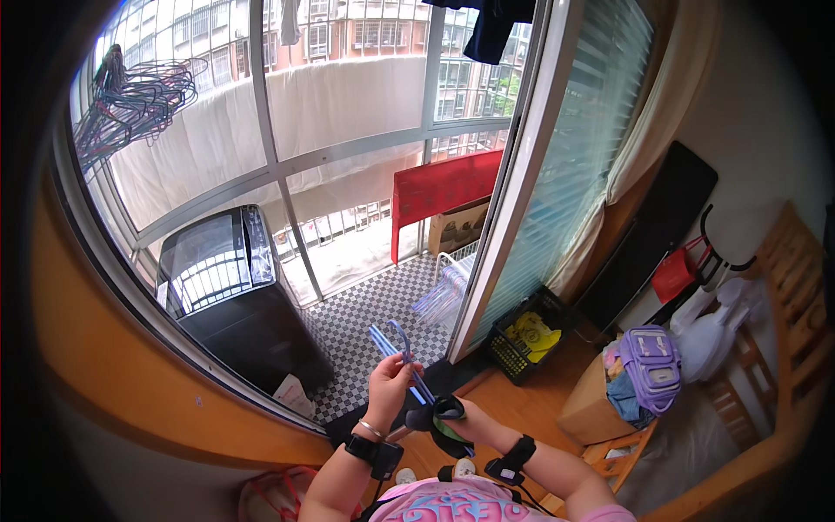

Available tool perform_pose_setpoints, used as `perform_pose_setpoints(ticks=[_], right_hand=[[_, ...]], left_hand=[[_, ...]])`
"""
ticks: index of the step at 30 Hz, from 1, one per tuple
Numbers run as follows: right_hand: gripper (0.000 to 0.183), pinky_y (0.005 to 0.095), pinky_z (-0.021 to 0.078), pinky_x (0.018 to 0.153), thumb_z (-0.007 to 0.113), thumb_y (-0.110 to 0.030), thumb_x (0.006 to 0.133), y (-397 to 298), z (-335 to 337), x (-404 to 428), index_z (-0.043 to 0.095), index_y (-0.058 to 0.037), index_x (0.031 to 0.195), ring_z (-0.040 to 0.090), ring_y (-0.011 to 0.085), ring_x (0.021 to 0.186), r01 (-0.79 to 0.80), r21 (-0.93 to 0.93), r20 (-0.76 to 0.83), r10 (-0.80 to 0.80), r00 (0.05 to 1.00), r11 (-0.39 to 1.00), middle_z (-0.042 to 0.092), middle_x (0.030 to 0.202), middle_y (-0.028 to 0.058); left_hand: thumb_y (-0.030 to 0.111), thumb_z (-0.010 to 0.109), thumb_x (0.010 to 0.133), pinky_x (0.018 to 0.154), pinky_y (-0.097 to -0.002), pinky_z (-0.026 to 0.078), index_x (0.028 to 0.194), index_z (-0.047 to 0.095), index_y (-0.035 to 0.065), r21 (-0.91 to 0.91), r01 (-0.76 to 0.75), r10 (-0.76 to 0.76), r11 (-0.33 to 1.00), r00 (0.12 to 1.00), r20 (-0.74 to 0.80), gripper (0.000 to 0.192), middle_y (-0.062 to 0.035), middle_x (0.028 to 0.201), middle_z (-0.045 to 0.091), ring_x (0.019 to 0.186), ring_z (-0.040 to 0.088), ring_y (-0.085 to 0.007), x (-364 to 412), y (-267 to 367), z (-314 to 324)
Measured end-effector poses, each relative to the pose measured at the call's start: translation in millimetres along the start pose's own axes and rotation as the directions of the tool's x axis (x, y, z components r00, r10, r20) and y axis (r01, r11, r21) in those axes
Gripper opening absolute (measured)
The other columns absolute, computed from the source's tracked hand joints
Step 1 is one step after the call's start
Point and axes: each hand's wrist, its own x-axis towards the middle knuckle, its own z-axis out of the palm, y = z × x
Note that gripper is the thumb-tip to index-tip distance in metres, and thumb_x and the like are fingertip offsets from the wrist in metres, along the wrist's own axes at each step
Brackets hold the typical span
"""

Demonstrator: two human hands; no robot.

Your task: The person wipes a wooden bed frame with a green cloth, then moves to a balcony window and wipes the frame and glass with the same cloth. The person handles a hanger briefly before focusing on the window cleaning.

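Note:
My left hand [391, 382] pinches a blue clothes hanger [383, 342] between thumb and fingers, in front of the balcony doorway. The hanger slants from upper left down towards my right hand [475, 424]. A dark fabric item with a green inner part [450, 445] hangs around the hanger's lower end, and my right hand grips it. Part of the right fingers is hidden by the cloth, whose exact kind I cannot tell. A blue hanger tip shows below the cloth.
A top-loading washing machine [238, 326] stands left on the checkered balcony floor [365, 313]. Wire hangers [140, 98] hang upper left. Right of the sliding door [509, 176] are a black crate [502, 346], a cardboard box [587, 411] with a purple backpack [651, 365], and a wooden bed frame [792, 313].

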Motion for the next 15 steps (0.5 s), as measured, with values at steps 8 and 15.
perform_pose_setpoints(ticks=[8, 15], right_hand=[[0.011, 0.0314, 0.0485, 0.073, 0.059, -0.01, 0.093, -18.4, 9.9, 22.6, 0.062, -0.003, 0.101, 0.059, 0.0134, 0.083, -0.1, 0.073, -0.352, 0.119, 0.928, 0.992, 0.065, 0.089, 0.0045], [0.008, 0.0275, 0.0456, 0.069, 0.06, -0.011, 0.092, -48.6, 22.6, 40.2, 0.062, -0.0033, 0.095, 0.051, 0.0071, 0.078, 0.017, 0.032, -0.183, -0.011, 0.983, 0.999, 0.059, 0.084, -0.0013]], left_hand=[[0.004, 0.056, 0.096, 0.071, -0.0244, 0.052, 0.115, 0.061, -0.0004, 0.023, 0.066, -0.068, 0.998, 0.995, 0.071, 0.021, -0.008, 0.093, 0.07, 0.081, 0.066, -0.0123, -7.6, -11.8, -25.9], [-0.002, 0.053, 0.094, 0.063, -0.021, 0.046, 0.107, 0.063, 0.0002, 0.289, 0.004, -0.07, 0.957, 0.973, 0.218, 0.017, 0.0016, 0.085, 0.062, 0.074, 0.055, -0.0051, -24.9, -2.3, -26.5]])
